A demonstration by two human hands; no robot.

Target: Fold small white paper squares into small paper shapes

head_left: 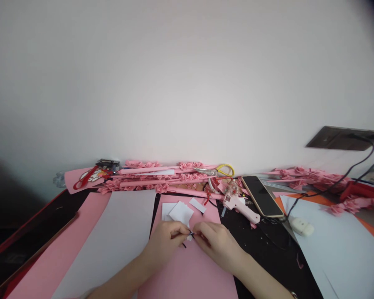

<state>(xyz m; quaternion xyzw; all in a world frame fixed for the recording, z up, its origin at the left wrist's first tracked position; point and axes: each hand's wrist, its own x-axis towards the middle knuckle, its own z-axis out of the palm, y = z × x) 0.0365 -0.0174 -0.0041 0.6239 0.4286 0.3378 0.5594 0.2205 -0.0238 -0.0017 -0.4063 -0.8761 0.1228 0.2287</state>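
Note:
Over a pink paper sheet [187, 276], my left hand [164, 241] and my right hand [217, 243] meet with fingertips nearly touching. Both pinch a small dark strip [191, 234] with a bit of white at it; its exact kind is too small to make out. A short black end [184, 245] shows below my left fingers. Just beyond the fingertips lie square white paper pieces [181, 213], partly overlapping, and a narrow white paper strip [198, 205].
A pink glue gun [241, 208] and a phone [262, 195] lie to the right. Yellow-handled scissors [216, 171] rest on pink paper flower stems [149, 181] along the wall. White sheets [112, 245] lie on both sides. A black cable [339, 182] runs from the wall socket [336, 138].

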